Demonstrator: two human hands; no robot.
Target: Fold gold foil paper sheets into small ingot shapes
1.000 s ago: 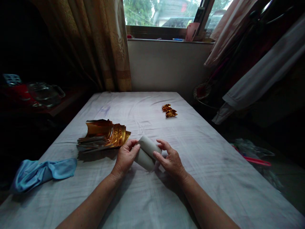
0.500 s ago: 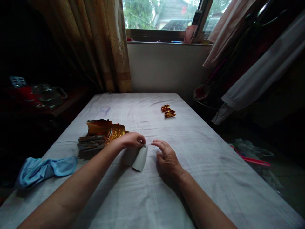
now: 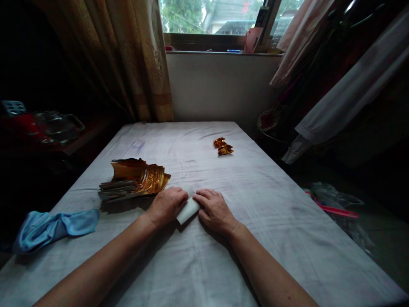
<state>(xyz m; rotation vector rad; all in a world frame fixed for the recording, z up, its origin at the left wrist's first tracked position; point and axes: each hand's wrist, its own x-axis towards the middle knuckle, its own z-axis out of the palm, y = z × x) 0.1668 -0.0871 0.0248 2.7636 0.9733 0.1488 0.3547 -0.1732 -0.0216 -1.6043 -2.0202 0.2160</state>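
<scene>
A curled sheet of paper [image 3: 188, 210], pale side showing, is held low over the cloth between both hands. My left hand [image 3: 168, 204] has its fingers closed on the sheet's left edge. On the right edge, my right hand [image 3: 213, 209] pinches the same sheet. A stack of gold foil paper sheets [image 3: 134, 179] with grey backs lies just beyond and left of my left hand. Folded gold foil pieces [image 3: 223, 146] sit farther back on the table, right of the middle.
A white cloth covers the table [image 3: 255, 238]. A crumpled light-blue cloth [image 3: 57, 230] lies at the left edge. Left of the table, a glass jug [image 3: 57, 125] stands on a dark surface. Clear plastic bags [image 3: 338, 204] are low on the right. A pink cup [image 3: 253, 39] stands on the windowsill.
My right hand has moved left and taken hold of the sheet. My left hand has moved slightly down and left, away from the stack, and the sheet is now curled between both hands.
</scene>
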